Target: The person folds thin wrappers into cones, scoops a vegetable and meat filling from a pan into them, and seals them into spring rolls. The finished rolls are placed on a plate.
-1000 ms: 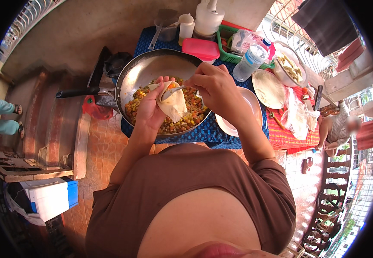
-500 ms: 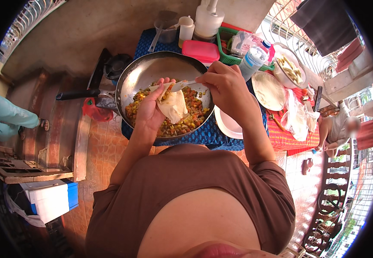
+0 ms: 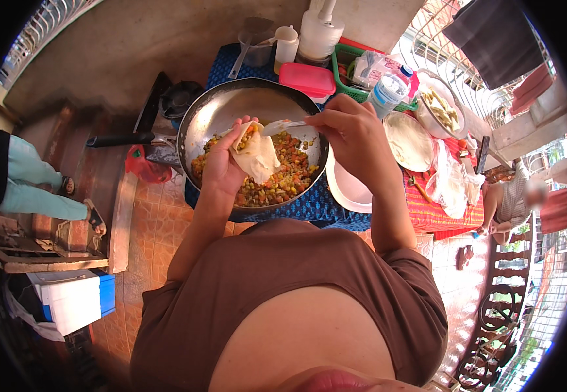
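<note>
My left hand (image 3: 221,168) holds a pale, thin wrapper (image 3: 259,162) bent into a pocket, with some chopped vegetable filling (image 3: 247,136) showing in its opening. Pinched in my right hand (image 3: 350,129) is a light-coloured spoon (image 3: 288,125), its tip at the wrapper's upper edge. Both hands are above a wide pan (image 3: 234,103) with a black handle, whose bottom is covered with cooked diced vegetables (image 3: 291,171). Right of the pan is a white basin (image 3: 349,189), partly hidden by my right forearm.
Round wrappers (image 3: 409,142) lie stacked at the right, near a bowl of filled rolls (image 3: 441,111). A water bottle (image 3: 388,93), green basket (image 3: 345,81) and pink-lidded container (image 3: 307,78) stand behind. One person (image 3: 38,176) is on the left steps; another (image 3: 513,199) sits far right.
The wrapper's pocket has tilted a little, showing more filling, and the spoon has shifted slightly at its edge. The person on the steps has come further into view, moving right.
</note>
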The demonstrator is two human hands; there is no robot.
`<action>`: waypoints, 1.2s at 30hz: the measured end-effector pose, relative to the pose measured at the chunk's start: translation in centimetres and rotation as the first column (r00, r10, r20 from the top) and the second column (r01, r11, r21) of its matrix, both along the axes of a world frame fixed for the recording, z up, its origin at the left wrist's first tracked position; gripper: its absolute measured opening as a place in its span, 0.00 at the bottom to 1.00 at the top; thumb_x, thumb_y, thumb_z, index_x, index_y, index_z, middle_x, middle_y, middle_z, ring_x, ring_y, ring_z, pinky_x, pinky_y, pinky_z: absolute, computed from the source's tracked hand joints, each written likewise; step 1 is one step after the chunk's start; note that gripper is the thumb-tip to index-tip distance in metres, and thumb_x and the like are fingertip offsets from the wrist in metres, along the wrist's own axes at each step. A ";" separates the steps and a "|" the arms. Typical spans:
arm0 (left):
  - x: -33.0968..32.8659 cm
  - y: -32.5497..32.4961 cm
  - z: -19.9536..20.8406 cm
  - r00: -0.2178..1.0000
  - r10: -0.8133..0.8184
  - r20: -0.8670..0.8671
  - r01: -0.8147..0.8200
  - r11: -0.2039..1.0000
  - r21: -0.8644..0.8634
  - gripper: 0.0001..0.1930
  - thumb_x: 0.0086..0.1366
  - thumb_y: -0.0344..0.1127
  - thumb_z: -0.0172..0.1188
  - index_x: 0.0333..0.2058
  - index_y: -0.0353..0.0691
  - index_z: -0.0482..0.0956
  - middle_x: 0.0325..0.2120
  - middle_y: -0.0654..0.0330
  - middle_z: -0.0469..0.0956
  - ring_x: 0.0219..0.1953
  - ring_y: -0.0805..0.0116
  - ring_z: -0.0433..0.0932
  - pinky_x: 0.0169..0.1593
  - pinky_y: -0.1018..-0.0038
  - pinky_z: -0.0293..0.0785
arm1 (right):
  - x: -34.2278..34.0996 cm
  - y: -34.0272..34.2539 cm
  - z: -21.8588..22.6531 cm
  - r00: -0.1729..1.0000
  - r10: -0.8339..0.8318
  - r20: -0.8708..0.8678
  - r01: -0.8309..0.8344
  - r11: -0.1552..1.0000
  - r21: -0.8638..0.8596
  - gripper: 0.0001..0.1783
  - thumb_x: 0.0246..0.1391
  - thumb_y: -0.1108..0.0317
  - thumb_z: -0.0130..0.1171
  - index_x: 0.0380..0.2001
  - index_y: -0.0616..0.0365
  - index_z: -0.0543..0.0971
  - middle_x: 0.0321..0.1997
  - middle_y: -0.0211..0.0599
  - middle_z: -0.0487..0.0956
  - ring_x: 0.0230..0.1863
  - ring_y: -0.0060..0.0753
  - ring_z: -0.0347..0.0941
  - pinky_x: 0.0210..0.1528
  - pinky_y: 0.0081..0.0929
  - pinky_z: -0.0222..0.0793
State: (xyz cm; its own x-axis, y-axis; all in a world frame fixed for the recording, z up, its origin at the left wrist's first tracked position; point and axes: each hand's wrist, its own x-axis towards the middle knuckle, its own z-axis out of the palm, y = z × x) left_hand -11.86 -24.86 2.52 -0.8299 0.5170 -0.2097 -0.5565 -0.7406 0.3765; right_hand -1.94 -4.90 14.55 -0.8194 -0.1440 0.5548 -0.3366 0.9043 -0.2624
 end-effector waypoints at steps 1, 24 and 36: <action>-0.1 -0.3 0.0 1.000 0.024 -0.009 -0.024 1.000 0.004 0.10 0.65 0.27 0.52 0.45 0.35 0.71 0.46 0.54 0.74 0.55 0.61 0.70 0.60 0.64 0.67 | 0.5 0.2 0.1 0.999 -0.042 0.033 0.042 0.999 -0.010 0.09 0.45 0.75 0.60 0.30 0.50 0.83 0.29 0.30 0.74 0.32 0.34 0.71 0.38 0.30 0.58; 11.1 15.8 6.0 0.930 -0.351 -0.106 0.354 0.935 0.009 0.22 0.63 0.23 0.51 0.56 0.35 0.62 0.54 0.53 0.68 0.59 0.60 0.66 0.63 0.65 0.63 | 7.4 17.3 -4.2 0.803 0.408 0.434 0.156 0.560 -0.814 0.19 0.66 0.54 0.43 0.45 0.58 0.71 0.29 0.35 0.77 0.28 0.24 0.77 0.30 0.20 0.74; 13.5 27.7 -4.3 0.902 -0.430 -0.042 0.411 0.884 -0.220 0.19 0.61 0.21 0.52 0.52 0.36 0.67 0.46 0.56 0.74 0.50 0.65 0.75 0.55 0.70 0.72 | 9.9 26.8 -14.1 0.549 0.640 0.538 0.448 0.319 -0.835 0.20 0.57 0.53 0.58 0.42 0.59 0.73 0.26 0.29 0.77 0.22 0.19 0.77 0.27 0.18 0.77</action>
